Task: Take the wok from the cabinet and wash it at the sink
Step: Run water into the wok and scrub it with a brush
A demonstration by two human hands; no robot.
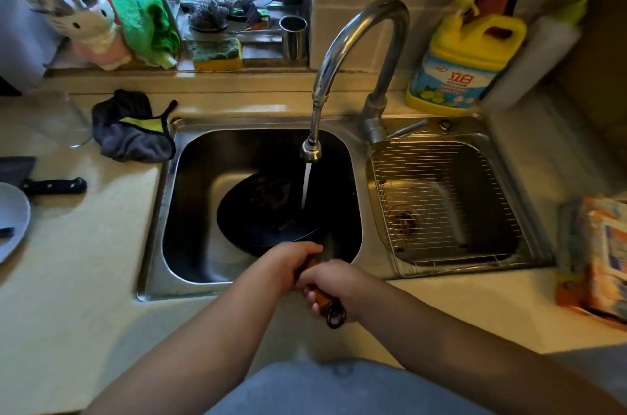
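From the head camera, the black wok [268,214], round and matte with a few brownish specks on its inner surface, sat tilted inside the left basin of the stainless steel sink [159,211], its bowl facing up and away from the person. A thin, straight stream of water [306,187] fell from the ribbed, flexible end of the curved chrome faucet [359,41] onto the wok's inner right side. The wok's handle [320,295] was reddish-brown wood, rounded, ending in a dark metal hanging loop that stuck out past the near edge of the sink. The left hand [291,262] was clenched around the handle close to the wok's rim, fingers curled over the top. The right hand [330,285] gripped the same handle just behind it, fingers wrapped underneath, with the loop showing below the palm; the two hands touched each other. The right basin held a wire rack [444,207] of fine parallel rods over a drain. On the smooth beige counter [84,278] left of the sink lay a crumpled grey cloth [135,132] with a yellow-green patch, and farther left a black-handled knife [51,185] beside the rim of a pale plate [12,217]. A yellow detergent jug [464,61] with a blue label stood behind the right basin, and a yellow-and-green sponge [217,54] rested on the window ledge.
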